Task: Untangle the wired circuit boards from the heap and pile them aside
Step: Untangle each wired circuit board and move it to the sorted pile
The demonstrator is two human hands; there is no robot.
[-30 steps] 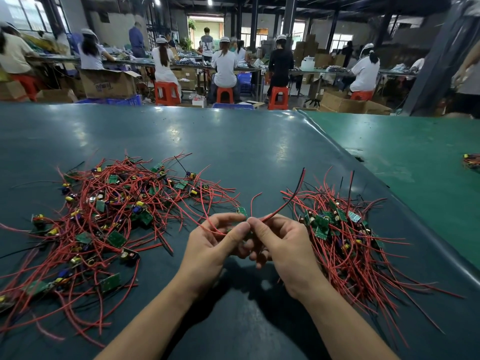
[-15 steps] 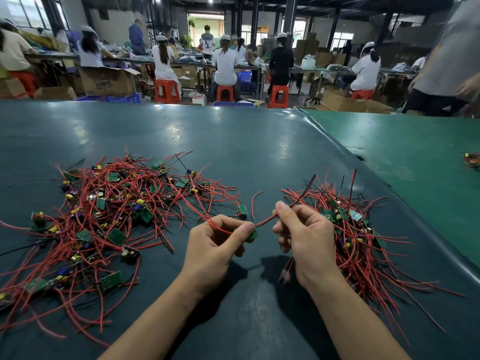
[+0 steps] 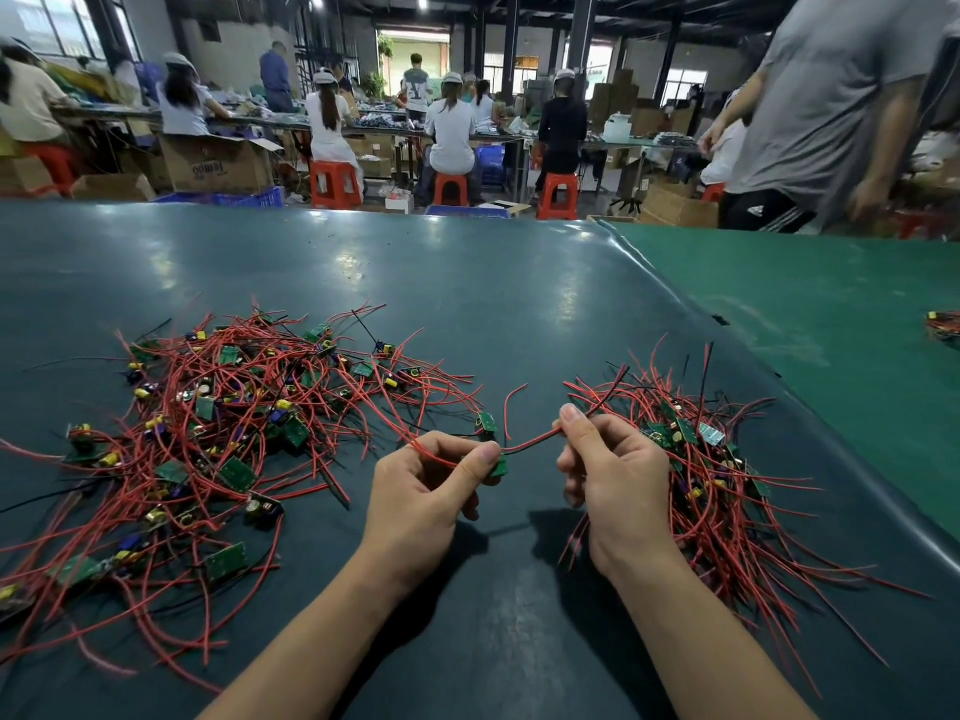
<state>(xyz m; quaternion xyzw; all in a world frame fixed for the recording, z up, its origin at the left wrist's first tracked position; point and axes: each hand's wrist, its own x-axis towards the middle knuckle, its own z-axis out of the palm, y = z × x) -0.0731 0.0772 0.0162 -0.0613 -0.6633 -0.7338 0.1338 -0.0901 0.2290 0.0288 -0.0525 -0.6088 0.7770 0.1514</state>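
A tangled heap of small green circuit boards with red and black wires [image 3: 208, 433] spreads over the left of the dark table. A second pile of wired boards [image 3: 711, 475] lies at the right. My left hand [image 3: 431, 491] pinches a small green board [image 3: 500, 465] and its red wires between thumb and fingers. My right hand [image 3: 608, 475] pinches that board's red and black wire pair [image 3: 535, 441], which stretches between the two hands. Another small board [image 3: 487, 422] lies just above my left thumb.
The dark table top [image 3: 467, 304] reaches far back. A lighter green table [image 3: 831, 304] adjoins at the right, with a few wired parts [image 3: 943, 327] at its edge. A person in a grey shirt [image 3: 831, 111] walks past behind it. Seated workers fill the background.
My hands have drawn apart, the right one sliding out along the wire pair toward the right pile. The person in grey has walked further into view.
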